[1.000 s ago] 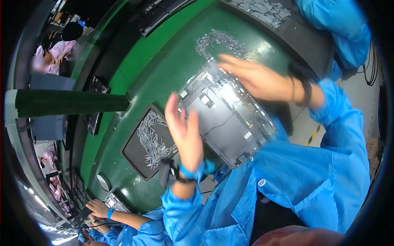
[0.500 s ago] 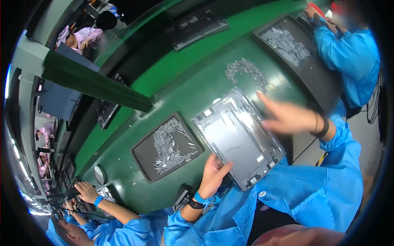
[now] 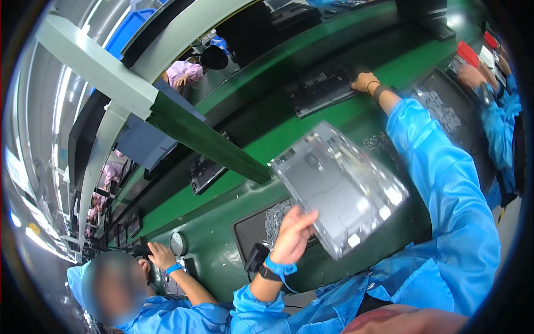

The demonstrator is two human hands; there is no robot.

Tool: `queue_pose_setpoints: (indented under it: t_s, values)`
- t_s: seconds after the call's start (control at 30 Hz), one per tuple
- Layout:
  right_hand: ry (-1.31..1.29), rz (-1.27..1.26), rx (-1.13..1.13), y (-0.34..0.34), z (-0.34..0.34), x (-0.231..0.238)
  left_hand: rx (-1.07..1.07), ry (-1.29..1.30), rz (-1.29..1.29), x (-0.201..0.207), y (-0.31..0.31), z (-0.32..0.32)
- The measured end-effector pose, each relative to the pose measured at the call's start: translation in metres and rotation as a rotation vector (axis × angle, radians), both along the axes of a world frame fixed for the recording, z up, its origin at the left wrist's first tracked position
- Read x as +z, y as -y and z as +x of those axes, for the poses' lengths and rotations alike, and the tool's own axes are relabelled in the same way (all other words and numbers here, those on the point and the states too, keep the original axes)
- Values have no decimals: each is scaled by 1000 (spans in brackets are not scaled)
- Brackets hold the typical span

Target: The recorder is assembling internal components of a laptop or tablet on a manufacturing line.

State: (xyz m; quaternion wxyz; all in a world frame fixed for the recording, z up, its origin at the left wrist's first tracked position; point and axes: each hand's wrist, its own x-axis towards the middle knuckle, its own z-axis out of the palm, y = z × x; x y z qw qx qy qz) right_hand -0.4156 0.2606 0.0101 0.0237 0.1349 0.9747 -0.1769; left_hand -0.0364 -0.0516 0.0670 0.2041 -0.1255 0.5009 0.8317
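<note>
My left hand (image 3: 295, 234) grips the left edge of a grey laptop cover (image 3: 334, 183), thumb on its inner face. The cover is tilted and raised above the bench, with small pale pads along its edges. My right arm stretches forward to the far side. There my right hand (image 3: 367, 83) has its fingers curled on the right end of a dark laptop casing (image 3: 320, 92), which lies on the green strip. Partly hidden behind my left hand is a black tray (image 3: 243, 231) of small grey strips (image 3: 274, 220).
Small grey pieces (image 3: 378, 143) lie beside my right forearm. Another tray of grey parts (image 3: 439, 108) stands at the right, near co-workers in blue. A green post (image 3: 214, 139) rises at left centre. One co-worker (image 3: 183, 284) sits at my left, near a round dish (image 3: 177, 244).
My right hand has gone from beside the cover to the dark casing on the far strip. My left hand has lifted the cover off my lap area. The view has shifted.
</note>
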Motion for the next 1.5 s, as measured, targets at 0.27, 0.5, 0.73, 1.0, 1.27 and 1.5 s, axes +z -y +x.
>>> queue_pose_setpoints:
  t_s: [0.27,0.5,0.73,1.0,1.27,1.5]
  values:
    - [0,-1402,52,15,-14,-6,249,-12,105,-45,1,-100]
    - [-299,-1539,-89,11,-11,18,333,-15,90,-82,-31,-141]
    - [-336,-1723,146,-23,67,57,612,27,221,-132,-55,-286]
    - [-342,-1685,99,32,282,54,277,-170,338,-45,-90,-160]
    - [-595,-1455,-43,-14,368,12,149,-164,152,-55,-50,-11]
    - [-614,-81,994,11,315,45,-90,-72,-19,-93,-36,56]
